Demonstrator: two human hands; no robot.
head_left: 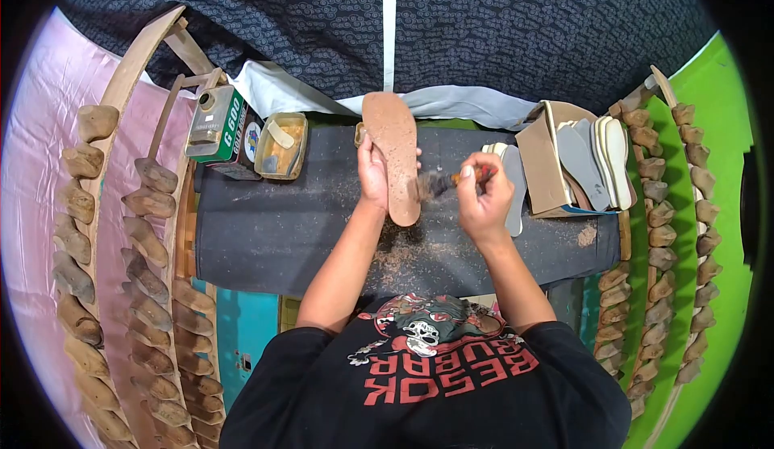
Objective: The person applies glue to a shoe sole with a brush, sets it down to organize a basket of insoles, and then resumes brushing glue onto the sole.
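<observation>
My left hand [372,176] is closed around the left edge of a tan shoe sole [391,139], holding it lengthwise above the table with its broad face toward me. Small crumbs speckle the sole's surface. In my right hand [488,199] is a brush [439,183] with an orange and red handle, its fingers wrapped round it. The brush's dark bristles point left and reach the right edge of the sole near the heel end. Brown shavings [395,259] lie scattered on the dark cloth below.
At the table's left stand a G 600 glue can [218,130] and a plastic tub [284,168] with tools in it. A cardboard box [542,167] of grey and cream soles is on the right, with more soles [513,191] beside it. Racks of wooden shoe lasts [149,239] flank both sides.
</observation>
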